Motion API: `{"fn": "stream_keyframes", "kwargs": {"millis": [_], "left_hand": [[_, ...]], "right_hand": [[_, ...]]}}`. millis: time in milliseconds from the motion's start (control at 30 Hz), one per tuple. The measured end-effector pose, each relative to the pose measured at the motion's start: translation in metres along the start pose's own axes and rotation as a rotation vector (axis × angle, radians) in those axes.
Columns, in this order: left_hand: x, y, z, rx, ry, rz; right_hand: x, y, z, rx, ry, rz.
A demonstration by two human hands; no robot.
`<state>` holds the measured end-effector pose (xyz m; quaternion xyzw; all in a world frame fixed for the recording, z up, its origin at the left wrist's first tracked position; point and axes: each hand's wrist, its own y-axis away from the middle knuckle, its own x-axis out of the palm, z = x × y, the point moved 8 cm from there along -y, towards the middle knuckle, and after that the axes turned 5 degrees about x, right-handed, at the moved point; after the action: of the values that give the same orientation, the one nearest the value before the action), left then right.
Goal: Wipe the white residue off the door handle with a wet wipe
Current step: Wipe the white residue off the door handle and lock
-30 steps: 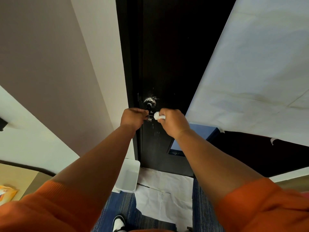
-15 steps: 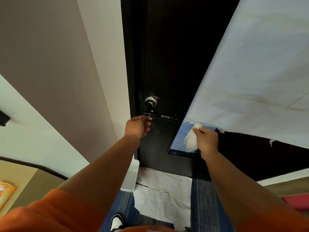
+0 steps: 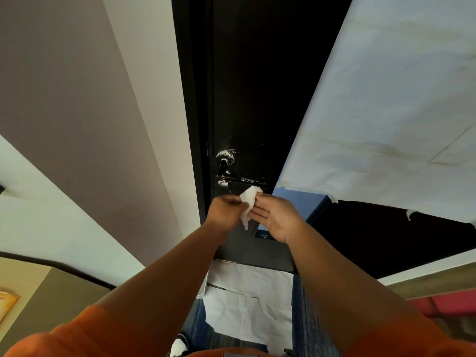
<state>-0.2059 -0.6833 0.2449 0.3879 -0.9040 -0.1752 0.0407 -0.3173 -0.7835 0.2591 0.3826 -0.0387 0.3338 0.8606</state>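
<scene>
**Wet wipe held between both hands, just below the smeared handle**

The wet wipe (image 3: 247,202) is a crumpled white piece held up in front of the dark door (image 3: 257,86), between the two hands and just under the door handle (image 3: 243,179). Its upper edge comes close to the underside of the lever, and a thin tail hangs down toward the near side.

The left hand (image 3: 225,211) is curled, with its fingertips pinching the left edge of the wipe. The right hand (image 3: 279,219) lies palm up, and its fingers (image 3: 260,211) are straight and together, pointing left under the wipe. They seem to touch its lower right side, though the contact is hard to make out from this angle.

The handle is a horizontal black lever running to the right from a round rose (image 3: 224,156) near the door's left edge. White residue (image 3: 223,183) speckles the rose, streaks the top of the lever and sits in a blob at the lever's left end.

A large white paper sheet (image 3: 386,112) covers the surface to the right of the door, with a blue panel (image 3: 301,202) showing under its lower edge just beside the right hand. A pale wall (image 3: 64,112) rises on the left. On the floor at the foot of the door lies more white paper (image 3: 247,307) over blue carpet (image 3: 313,331). A black and white shoe (image 3: 180,343) is at the near edge. Both forearms are bare, and the orange sleeves (image 3: 77,336) are pushed up.
</scene>
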Motion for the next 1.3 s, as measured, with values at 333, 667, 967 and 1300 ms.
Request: {"fn": "stream_keyframes", "kwargs": {"millis": [333, 667, 967, 1300], "left_hand": [[0.031, 0.007, -0.014, -0.254, 0.874, -0.102], [-0.033, -0.010, -0.034, -0.149, 0.845, -0.357], [-0.020, 0.000, -0.041, -0.197, 0.808, -0.326], [-0.027, -0.002, -0.025, -0.164, 0.504, -0.458]], "right_hand": [[-0.032, 0.009, 0.011, -0.020, -0.082, -0.122], [-0.049, 0.018, 0.021, -0.057, -0.139, -0.138], [-0.017, 0.016, 0.040, -0.134, 0.049, -0.150], [-0.016, 0.020, 0.044, -0.181, 0.132, -0.168]]}}
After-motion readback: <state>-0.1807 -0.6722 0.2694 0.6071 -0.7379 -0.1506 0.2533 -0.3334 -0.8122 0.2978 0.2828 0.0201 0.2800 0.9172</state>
